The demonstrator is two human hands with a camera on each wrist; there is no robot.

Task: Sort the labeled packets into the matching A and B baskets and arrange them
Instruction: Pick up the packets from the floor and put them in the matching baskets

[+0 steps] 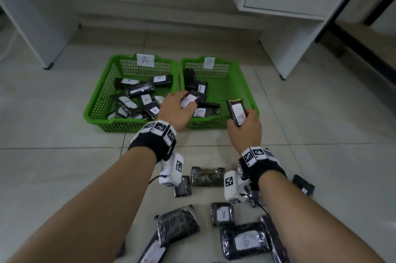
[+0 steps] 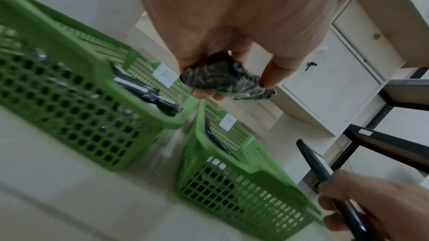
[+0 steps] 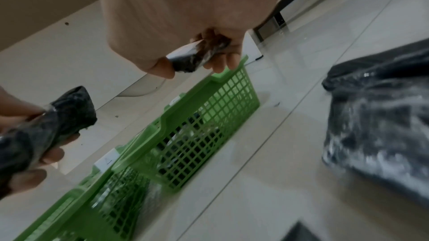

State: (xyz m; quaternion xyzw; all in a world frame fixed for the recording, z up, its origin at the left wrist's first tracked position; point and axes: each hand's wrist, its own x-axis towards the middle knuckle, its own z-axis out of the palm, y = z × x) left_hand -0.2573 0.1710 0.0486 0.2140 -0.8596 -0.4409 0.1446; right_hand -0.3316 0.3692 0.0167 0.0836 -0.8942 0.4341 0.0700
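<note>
I am mid-sort with a packet in each hand, both carried up to the two green baskets on the floor. My left hand (image 1: 174,110) is closed around the B packet (image 1: 190,99), fingers curled over its crinkled black wrap, and it hangs just above the near left corner of the B basket (image 1: 242,82), so I judge that one needs only lowering and letting go among the B packets already lying there. My right hand (image 1: 246,127) grips the A packet (image 1: 236,112) upright by its lower end, thumb on one side and fingers on the other, over the near rim of that same B basket. That is the wrong bin for it; the next move, I judge, is to carry it across, past my left hand, to the A basket (image 1: 100,95) beyond. Unsorted packets (image 1: 245,241) still lie on the floor below my wrists.
</note>
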